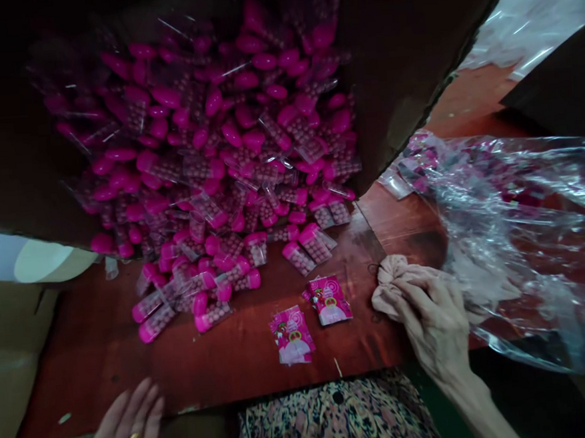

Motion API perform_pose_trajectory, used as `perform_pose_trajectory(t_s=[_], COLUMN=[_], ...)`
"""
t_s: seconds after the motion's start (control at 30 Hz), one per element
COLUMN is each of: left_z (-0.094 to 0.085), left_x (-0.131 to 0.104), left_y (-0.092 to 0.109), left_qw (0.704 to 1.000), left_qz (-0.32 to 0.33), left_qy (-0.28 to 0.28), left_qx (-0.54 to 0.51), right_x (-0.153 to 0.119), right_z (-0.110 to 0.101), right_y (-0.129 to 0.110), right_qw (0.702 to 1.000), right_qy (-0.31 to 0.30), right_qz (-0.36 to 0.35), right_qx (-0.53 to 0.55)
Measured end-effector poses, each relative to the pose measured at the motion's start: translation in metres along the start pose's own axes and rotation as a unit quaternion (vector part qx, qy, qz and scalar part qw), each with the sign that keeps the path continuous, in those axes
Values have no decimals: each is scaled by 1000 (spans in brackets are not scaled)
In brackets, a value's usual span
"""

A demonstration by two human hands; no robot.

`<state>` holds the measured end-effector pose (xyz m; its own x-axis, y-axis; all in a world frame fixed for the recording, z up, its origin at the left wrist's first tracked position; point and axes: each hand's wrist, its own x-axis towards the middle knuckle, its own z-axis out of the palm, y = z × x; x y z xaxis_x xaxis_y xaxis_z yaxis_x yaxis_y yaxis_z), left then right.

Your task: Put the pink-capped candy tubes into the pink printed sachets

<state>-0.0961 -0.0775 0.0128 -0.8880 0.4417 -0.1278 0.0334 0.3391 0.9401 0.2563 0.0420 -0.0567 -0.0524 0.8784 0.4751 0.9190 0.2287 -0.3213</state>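
Observation:
My right hand (pixel 432 316) is closed on a crumpled beige cloth (pixel 392 282) at the right of the red tabletop. Palm up over the table's front edge, my left hand (pixel 124 427) has its fingers stretched out, a ring on one of them, and nothing in it. Two small stacks of pink printed cards lie between the hands: a nearer stack (pixel 291 336) and a farther stack (pixel 331 300). Behind them, small clear bottles with pink caps (pixel 213 311), filled with little beads, lie loose on the table.
A large heap of the same pink-capped bottles (pixel 226 130) spills from a big dark box (pixel 396 58). Clear plastic film (pixel 514 243) covers the right side, near more pink printed pieces (pixel 423 160). A white bowl (pixel 52 259) and a cardboard box (pixel 9 359) stand at left.

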Motion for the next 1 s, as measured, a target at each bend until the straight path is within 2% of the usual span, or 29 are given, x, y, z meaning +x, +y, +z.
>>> perform_pose_trajectory(t_s=[0.03, 0.1, 0.17, 0.2, 0.23, 0.3, 0.37, 0.47, 0.53, 0.63, 0.73, 0.83, 1.0], left_z=[19, 58, 93, 107, 117, 131, 135, 132, 130, 132, 136, 136, 123], left_x=[-6, -21, -36, -42, -47, -54, -57, -57, -58, -57, -53, -48, -42], left_y=[3, 7, 7, 5, 1, -8, -16, -24, -25, -21, -14, -6, 9], left_qw=[998, 992, 964, 946, 929, 895, 869, 860, 873, 907, 932, 943, 940], left_qz=[-10, -9, 24, 66, 120, 225, 300, 338, 317, 250, 193, 156, 157], left_qy=[-5, -112, -264, -310, -335, -343, -326, -303, -298, -294, -286, -284, -300], left_qx=[-56, -57, 32, 72, 107, 176, 219, 234, 221, 166, 111, 77, 45], right_x=[1, 4, 6, 7, 6, 4, 1, 1, 6, 19, 30, 33, 20], right_z=[3, 8, 10, 10, 9, 6, 2, -2, -2, 2, 4, 3, 4], right_y=[-1, -4, -5, -5, -6, -8, -16, -36, -50, -66, -76, -88, -113], right_qw=[1000, 999, 999, 999, 998, 997, 995, 993, 995, 993, 989, 981, 945], right_qy=[12, 26, 32, 33, 35, 45, 69, 99, 82, 50, 54, 30, -74], right_qz=[7, 22, 34, 39, 43, 54, 67, 70, 52, 25, 7, -12, 9], right_qx=[-2, -11, -20, -20, -15, 4, 19, 15, 39, 99, 136, 190, 318])
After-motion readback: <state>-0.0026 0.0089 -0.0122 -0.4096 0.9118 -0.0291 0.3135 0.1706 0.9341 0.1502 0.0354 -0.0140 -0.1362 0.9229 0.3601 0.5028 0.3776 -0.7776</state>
